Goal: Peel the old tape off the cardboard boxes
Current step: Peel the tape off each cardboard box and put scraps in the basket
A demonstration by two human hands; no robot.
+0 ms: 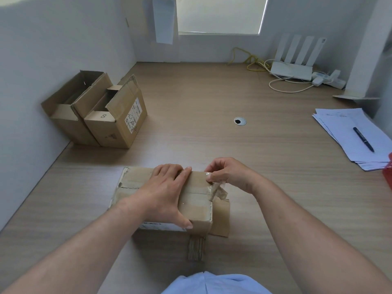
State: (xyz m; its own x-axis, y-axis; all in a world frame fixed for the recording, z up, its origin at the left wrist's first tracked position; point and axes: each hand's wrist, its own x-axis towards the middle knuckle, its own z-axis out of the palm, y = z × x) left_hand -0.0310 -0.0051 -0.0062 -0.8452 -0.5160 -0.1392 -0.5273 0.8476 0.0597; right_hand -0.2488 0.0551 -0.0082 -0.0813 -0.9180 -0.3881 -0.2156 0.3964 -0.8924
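Desk (244, 145): wood-grain top that carries all the items noted. Two open boxes (95, 111) stand well apart from the pinch, far to its left against the wall, flaps up. Box (197, 206) under work lies closed directly beneath both hands, its right end at the pinch. Judged light and fairly stiff, though worn at the corners, so it is likely to slide or lift unless held down. Left hand (165, 192): laid flat across the top just left of the pinch, fingers straight, thumb down the near face, pressing rather than clasping. Right hand (229, 175): fingertips closed in a pinch on the tape (218, 189) at the far right top edge. A crumpled, lifted length of it hangs just below the pinch, over the right end. The tape is judged thin, sticky and apt to tear or strip the paper facing. Best taken at the loose end, close to where it still adheres, and drawn low along the seam.
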